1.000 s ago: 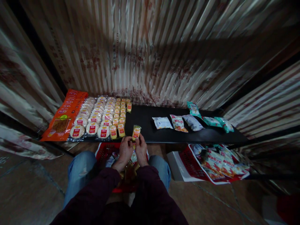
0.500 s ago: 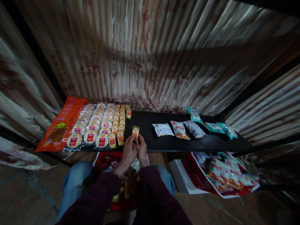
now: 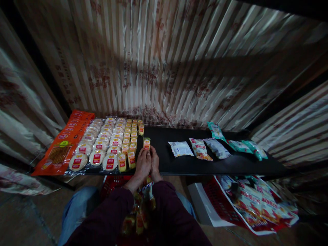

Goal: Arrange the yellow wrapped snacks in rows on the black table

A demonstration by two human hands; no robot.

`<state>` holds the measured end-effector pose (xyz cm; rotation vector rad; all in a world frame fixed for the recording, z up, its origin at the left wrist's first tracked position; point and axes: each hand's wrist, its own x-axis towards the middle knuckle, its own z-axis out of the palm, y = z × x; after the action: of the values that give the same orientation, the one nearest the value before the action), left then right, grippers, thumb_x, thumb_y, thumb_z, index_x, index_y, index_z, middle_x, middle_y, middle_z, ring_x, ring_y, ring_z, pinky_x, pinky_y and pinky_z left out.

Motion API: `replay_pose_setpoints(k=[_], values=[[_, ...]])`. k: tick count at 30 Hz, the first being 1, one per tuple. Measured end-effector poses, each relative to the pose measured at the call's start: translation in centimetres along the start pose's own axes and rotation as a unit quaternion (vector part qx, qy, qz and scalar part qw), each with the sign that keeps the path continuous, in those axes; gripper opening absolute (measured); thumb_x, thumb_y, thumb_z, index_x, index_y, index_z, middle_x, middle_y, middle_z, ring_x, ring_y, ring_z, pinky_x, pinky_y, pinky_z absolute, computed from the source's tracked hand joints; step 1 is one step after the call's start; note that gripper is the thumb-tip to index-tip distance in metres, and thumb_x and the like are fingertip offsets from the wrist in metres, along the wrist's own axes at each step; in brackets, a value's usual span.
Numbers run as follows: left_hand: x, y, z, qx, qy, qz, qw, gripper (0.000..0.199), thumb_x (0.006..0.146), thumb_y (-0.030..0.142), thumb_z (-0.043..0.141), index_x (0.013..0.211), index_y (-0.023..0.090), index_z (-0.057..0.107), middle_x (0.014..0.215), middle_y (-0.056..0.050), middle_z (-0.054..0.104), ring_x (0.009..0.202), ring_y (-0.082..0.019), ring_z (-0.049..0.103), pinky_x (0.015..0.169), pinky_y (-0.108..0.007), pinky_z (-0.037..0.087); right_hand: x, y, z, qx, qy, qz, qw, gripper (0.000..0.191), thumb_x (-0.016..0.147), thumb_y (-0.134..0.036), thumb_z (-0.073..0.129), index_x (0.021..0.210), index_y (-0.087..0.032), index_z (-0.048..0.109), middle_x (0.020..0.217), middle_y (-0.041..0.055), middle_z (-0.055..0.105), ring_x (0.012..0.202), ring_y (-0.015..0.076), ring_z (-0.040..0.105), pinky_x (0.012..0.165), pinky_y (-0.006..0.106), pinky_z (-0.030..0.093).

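Between my two hands is a small yellow wrapped snack cake [image 3: 146, 143] with a red label, held upright over the black shelf [image 3: 164, 164]. My left hand [image 3: 143, 162] grips its lower end from the left, fingers bent. Against it from the right presses my right hand [image 3: 154, 160], its fingers closed on the same pack and partly hidden. Just left of my hands stand rows of similar yellow snack cakes [image 3: 131, 160]. Beyond them lie rows of round white rice crackers [image 3: 110, 162] in clear wrappers with red labels.
An orange snack bag [image 3: 60, 147] lies at the shelf's left end. Toward the right are white packets [image 3: 180, 149] and green packets [image 3: 239, 146]. Under the shelf, a red basket [image 3: 222, 201] holds bagged snacks beside a white box [image 3: 202, 201]. Another red basket [image 3: 109, 186] sits between my knees.
Both hands, still on the snack cake, have moved slightly farther over the shelf, nearer the yellow rows. The camera view has shifted a little, so the shelf appears lower.
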<state>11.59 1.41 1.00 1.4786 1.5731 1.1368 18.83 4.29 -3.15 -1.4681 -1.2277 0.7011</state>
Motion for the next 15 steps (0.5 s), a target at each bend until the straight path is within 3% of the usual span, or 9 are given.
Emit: replay_pose_setpoints(k=[7, 15], values=[[2.7, -0.3, 0.7, 0.001, 0.013, -0.003, 1.000, 0.030, 0.085, 0.021, 0.043, 0.106, 0.013, 0.063, 0.121, -0.014, 0.060, 0.121, -0.021, 0.051, 0.110, -0.035, 0.033, 2.3, 0.6, 0.8, -0.090, -0.006, 0.010, 0.996, 0.039, 0.075, -0.025, 0.051, 0.111, -0.019, 0.063, 0.089, 0.0047, 0.072, 0.079, 0.0181, 0.063, 0.074, 0.027, 0.048], [5.0, -0.6, 1.6, -0.017, 0.038, 0.009, 0.999, 0.036, 0.082, 0.019, 0.045, 0.114, 0.016, 0.062, 0.123, -0.012, 0.059, 0.123, -0.025, 0.049, 0.109, -0.040, 0.036, 4.1, 0.3, 2.2, -0.059, 0.008, -0.016, 0.998, 0.036, 0.075, -0.025, 0.051, 0.109, -0.021, 0.062, 0.085, 0.0034, 0.071, 0.079, 0.0189, 0.063, 0.074, 0.025, 0.046]])
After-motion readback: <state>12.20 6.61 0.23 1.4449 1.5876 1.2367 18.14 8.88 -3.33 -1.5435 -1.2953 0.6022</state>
